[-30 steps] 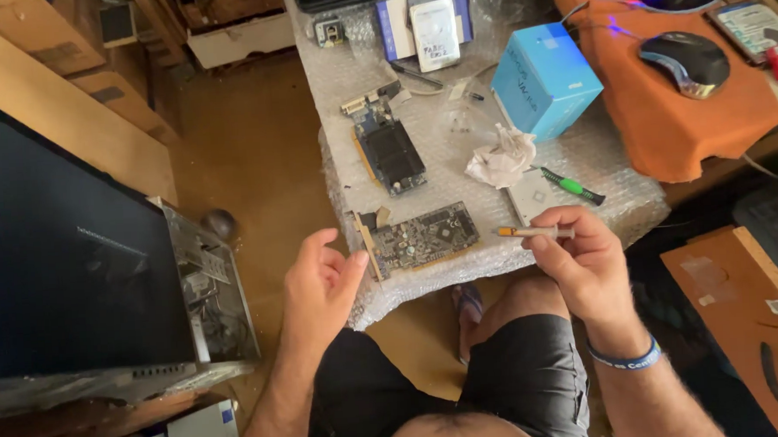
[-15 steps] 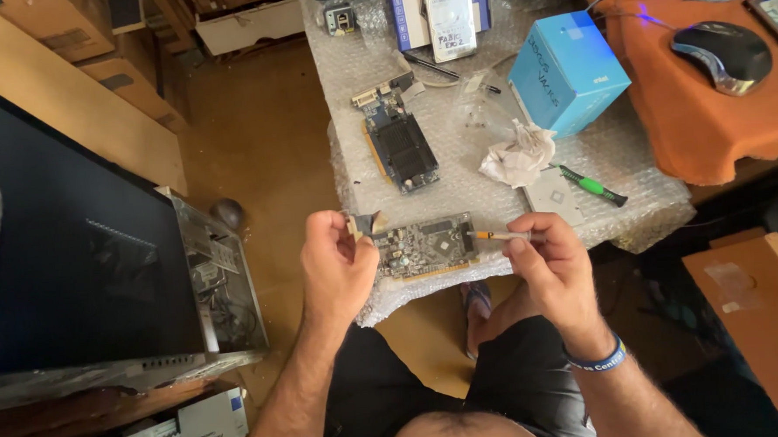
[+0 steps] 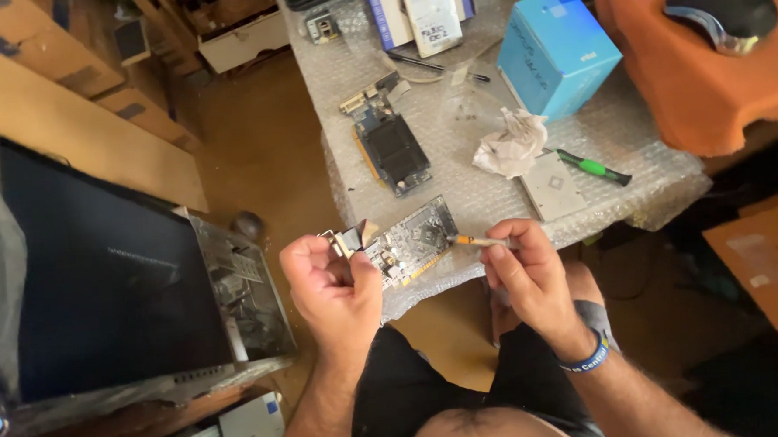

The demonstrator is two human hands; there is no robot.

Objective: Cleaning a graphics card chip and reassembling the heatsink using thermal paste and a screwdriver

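Protruding rightward from left grip [image 3: 326, 278]: circuit board [image 3: 412, 241]

Left hand [image 3: 330, 278], right hand [image 3: 524, 269] — both clenched

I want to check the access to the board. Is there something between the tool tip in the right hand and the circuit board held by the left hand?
Nothing visible stands between them. The left hand holds the circuit board by its bracket end, and the tool in the right hand has its orange tip right at the board's free edge.

- Bubble-wrap sheet [image 3: 492, 183]: near edge blocked by circuit board [image 3: 412, 241] and both hands.
- Mid-sheet: open strip between second card [image 3: 392, 147] and crumpled tissue [image 3: 512, 143].
- Right edge: blue box [image 3: 556, 49], screwdriver [image 3: 593, 167] obstruct.
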